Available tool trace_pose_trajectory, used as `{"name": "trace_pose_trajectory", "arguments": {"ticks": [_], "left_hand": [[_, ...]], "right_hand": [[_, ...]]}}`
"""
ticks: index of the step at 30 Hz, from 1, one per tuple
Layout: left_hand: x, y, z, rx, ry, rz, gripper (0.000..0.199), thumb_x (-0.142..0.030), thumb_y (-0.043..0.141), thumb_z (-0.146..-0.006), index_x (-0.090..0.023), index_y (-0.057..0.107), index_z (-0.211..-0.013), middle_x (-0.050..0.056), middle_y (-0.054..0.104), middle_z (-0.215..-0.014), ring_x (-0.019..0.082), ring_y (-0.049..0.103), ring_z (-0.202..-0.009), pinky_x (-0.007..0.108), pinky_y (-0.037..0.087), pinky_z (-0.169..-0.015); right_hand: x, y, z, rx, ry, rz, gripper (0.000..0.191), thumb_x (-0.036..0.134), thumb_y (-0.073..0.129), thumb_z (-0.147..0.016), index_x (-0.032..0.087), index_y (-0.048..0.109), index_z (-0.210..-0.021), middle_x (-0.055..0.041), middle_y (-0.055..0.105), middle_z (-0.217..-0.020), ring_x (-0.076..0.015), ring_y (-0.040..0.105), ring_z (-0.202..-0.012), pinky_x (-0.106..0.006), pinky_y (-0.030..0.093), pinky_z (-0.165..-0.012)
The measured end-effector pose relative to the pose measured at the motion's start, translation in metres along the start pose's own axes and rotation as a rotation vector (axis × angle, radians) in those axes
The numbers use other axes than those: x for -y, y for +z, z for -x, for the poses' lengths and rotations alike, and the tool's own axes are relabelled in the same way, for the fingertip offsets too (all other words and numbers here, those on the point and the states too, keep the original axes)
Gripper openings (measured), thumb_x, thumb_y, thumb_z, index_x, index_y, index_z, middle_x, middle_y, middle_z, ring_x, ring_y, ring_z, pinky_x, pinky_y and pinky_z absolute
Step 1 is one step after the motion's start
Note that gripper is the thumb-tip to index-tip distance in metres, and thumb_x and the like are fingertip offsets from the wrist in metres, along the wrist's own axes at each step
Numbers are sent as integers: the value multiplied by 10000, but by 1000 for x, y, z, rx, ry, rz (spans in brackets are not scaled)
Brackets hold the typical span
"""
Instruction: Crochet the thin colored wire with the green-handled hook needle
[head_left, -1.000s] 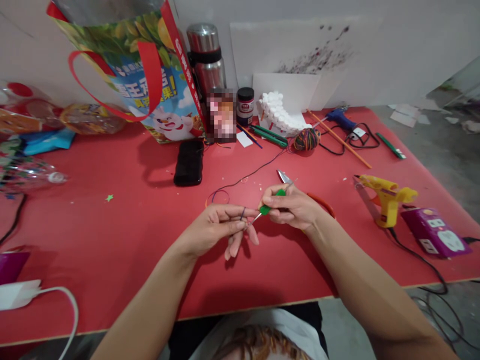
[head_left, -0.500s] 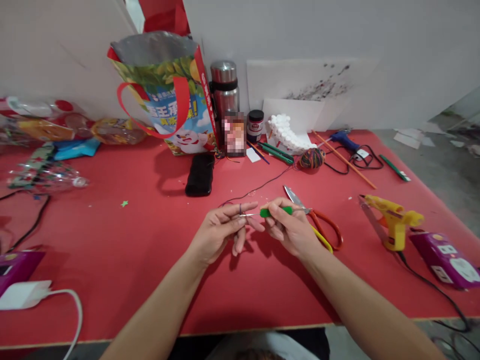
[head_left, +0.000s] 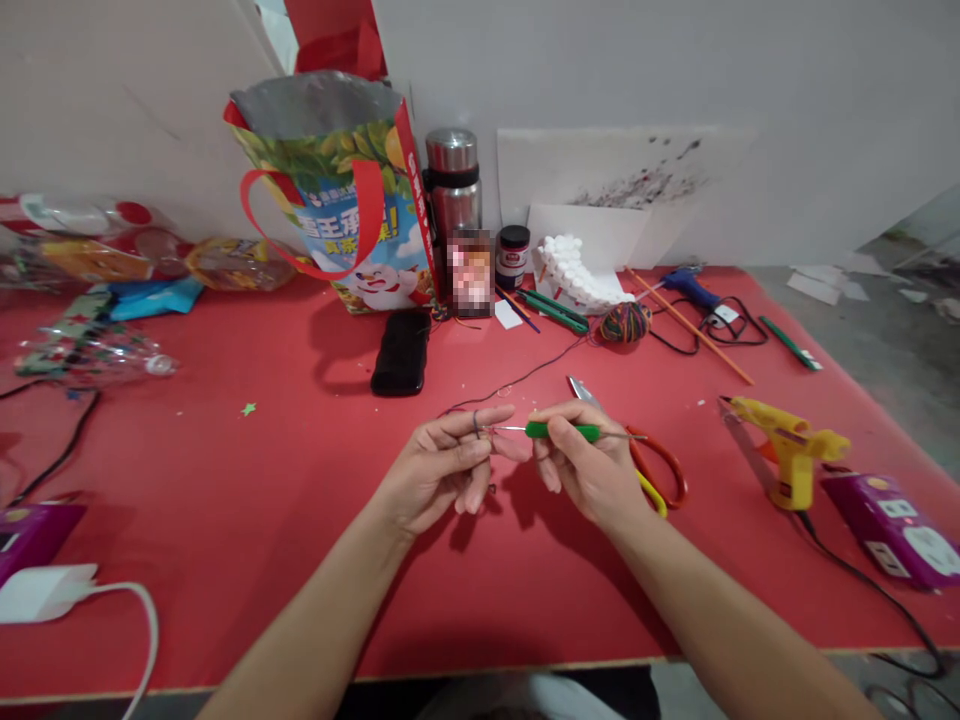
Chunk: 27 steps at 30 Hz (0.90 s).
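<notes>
My right hand (head_left: 585, 460) is closed round the green grip of a crochet hook (head_left: 564, 431), whose thin metal tip points left. That tip meets dark yarn (head_left: 475, 422) looped over a finger of my left hand (head_left: 442, 462). The left thumb and fingers pinch the yarn; the stitches there are too small to make out. From this hand the strand runs across the table to a multicoloured yarn ball (head_left: 625, 322). Scissors (head_left: 660, 465) with orange and yellow handles lie partly hidden behind my right hand.
On the red table (head_left: 285, 540), a yellow glue gun (head_left: 787, 440) and purple power strip (head_left: 892, 525) stand at right. A black phone-like case (head_left: 401, 352), shopping bag (head_left: 337, 200), steel flask (head_left: 454, 180) and dark-lidded jar (head_left: 513, 257) are behind my hands. Plastic bottles (head_left: 105, 350) lie at left.
My right hand has shifted slightly right with the crochet hook, drawing its tip back from the left fingers. The left hand stays almost in place, still pinching the yarn.
</notes>
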<state>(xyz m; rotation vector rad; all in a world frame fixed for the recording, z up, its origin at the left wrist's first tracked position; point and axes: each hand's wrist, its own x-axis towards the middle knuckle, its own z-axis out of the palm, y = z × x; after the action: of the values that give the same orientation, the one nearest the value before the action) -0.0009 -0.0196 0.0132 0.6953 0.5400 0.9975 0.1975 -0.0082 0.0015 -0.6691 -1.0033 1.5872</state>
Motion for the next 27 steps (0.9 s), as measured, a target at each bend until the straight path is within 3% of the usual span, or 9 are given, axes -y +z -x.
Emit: {"name": "trace_pose_trajectory", "arguments": {"ticks": [9, 15, 20, 27], "left_hand": [[-2, 3, 0, -62, -37, -25, 391, -169, 806, -845, -274, 782, -1221, 77, 833, -997, 154, 742, -522, 170, 558, -424], [-4, 4, -1, -133, -18, -47, 387, -176, 860, -785, -281, 810, -1154, 64, 834, -933, 148, 722, -476, 168, 543, -398], [-4, 2, 1, -105, -11, -55, 384, -196, 849, -805, -292, 803, -1174, 52, 830, -875, 140, 714, -466, 160, 527, -394], [-5, 2, 1, -84, 15, -55, 402, -173, 793, -863, -223, 762, -1261, 110, 831, -970, 215, 803, -776, 217, 615, -591]], "right_hand": [[3, 2, 1, 55, -23, -13, 127, 265, 672, -993, 234, 786, -1039, 19, 701, -720, -78, 653, -474, -174, 538, -448], [1, 4, 5, 79, -34, -19, 184, 285, 667, -995, 246, 789, -1126, -4, 715, -774, -123, 714, -543, -225, 591, -488], [1, 5, 6, 73, -47, 0, 193, 296, 665, -996, 238, 790, -1131, -6, 714, -753, -135, 722, -547, -238, 600, -499], [3, 3, 3, 34, -44, 42, 184, 310, 673, -992, 240, 789, -1116, -5, 720, -764, -121, 709, -551, -236, 597, -519]]}}
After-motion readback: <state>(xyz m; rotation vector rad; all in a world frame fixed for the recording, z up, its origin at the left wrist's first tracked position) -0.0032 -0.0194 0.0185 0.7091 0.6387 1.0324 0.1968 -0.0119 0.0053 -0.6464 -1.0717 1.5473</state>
